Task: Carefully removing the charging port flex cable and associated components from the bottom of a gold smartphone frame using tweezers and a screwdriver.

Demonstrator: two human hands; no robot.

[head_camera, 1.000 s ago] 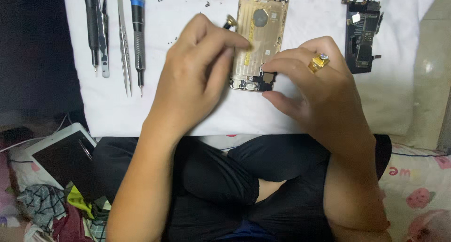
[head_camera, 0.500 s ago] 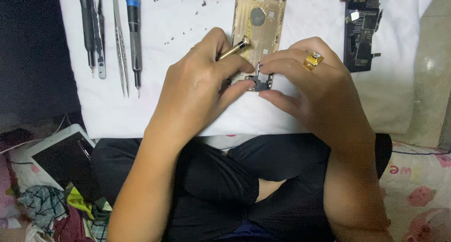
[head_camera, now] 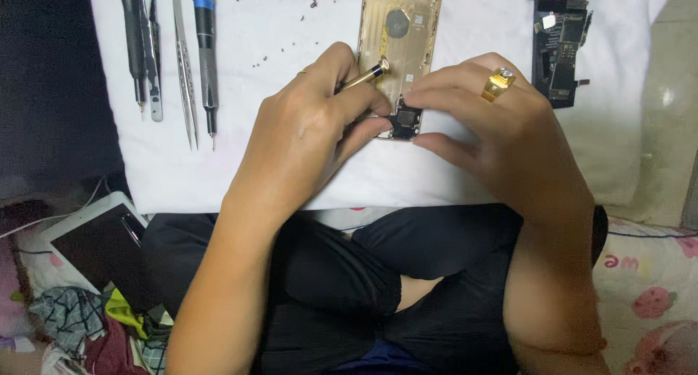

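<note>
A person is sitting cross-legged, looking down at a white cloth (head_camera: 240, 164) spread across the lap, and everything here is placed relative to the gold phone shell (head_camera: 401, 33) lying open on that cloth. The shell is lying face-up at the cloth's top centre, its lower end reaching down between the two hands.

The left hand (head_camera: 305, 135) is lying just left of the shell's lower end, clenched around a thin gold-tipped tool (head_camera: 361, 77) whose tip is pointing up and right onto the shell. The right hand (head_camera: 502, 128), wearing a gold ring (head_camera: 497, 83), is lying just right of the shell's lower end, its fingertips pinching a small black part (head_camera: 405, 120) at the shell's bottom edge.

A white tablet (head_camera: 94, 237) with a dark screen is lying well below and left of the shell, off the cloth. A dark circuit board (head_camera: 560, 44) is lying to the right of the shell, apart from it. A row of tools is lying well left of the shell: a blue-capped screwdriver (head_camera: 206, 48), then tweezers (head_camera: 184, 62), then dark drivers (head_camera: 134, 40) farthest left. Tiny screws (head_camera: 280, 37) are lying scattered between the screwdriver and the shell.
</note>
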